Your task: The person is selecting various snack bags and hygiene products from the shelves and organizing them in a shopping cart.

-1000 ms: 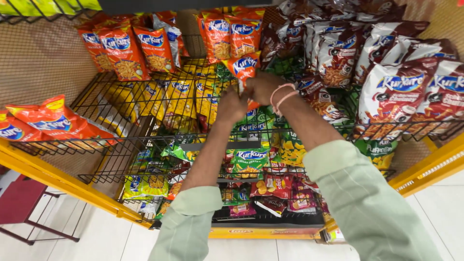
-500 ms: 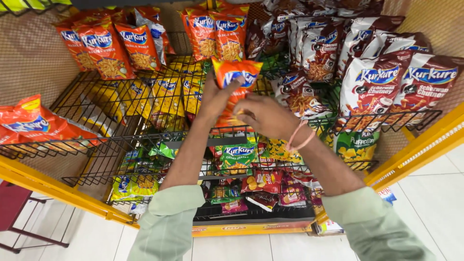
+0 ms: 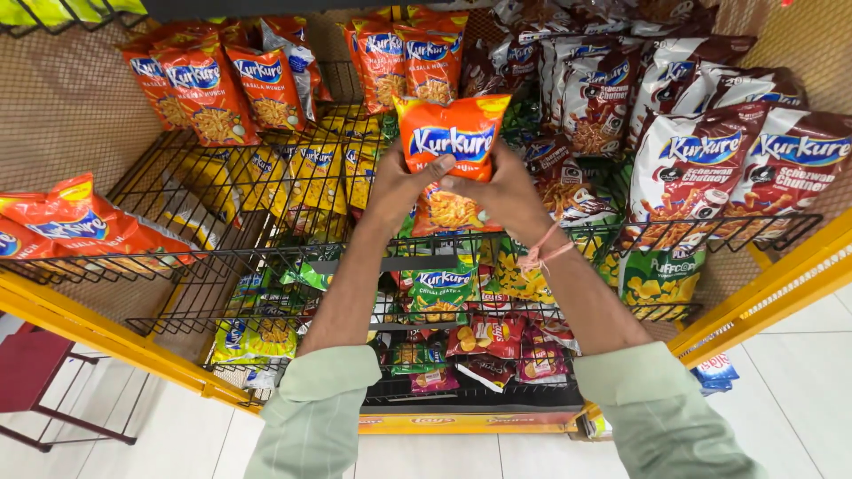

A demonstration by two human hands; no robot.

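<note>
Wire rack [image 3: 266,253] of snack bags [image 3: 209,93]

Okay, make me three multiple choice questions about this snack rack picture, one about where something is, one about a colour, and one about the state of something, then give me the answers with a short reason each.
1. Where do the dark maroon and white snack bags hang?
A. On the right side of the black wire rack
B. On the floor tiles
C. On the red stool

2. What colour is the crinkly foil snack packet held in both hands?
A. Green
B. Orange
C. Blue

3. How is that packet held?
A. Lying loose on a shelf
B. Pinched by one hand only
C. Gripped by the left hand and the right hand together, upright

Answers:
1 A: the maroon bags fill the rack's right side.
2 B: its front is bright orange.
3 C: fingers of both hands close on its sides, in front of the rack.
</note>
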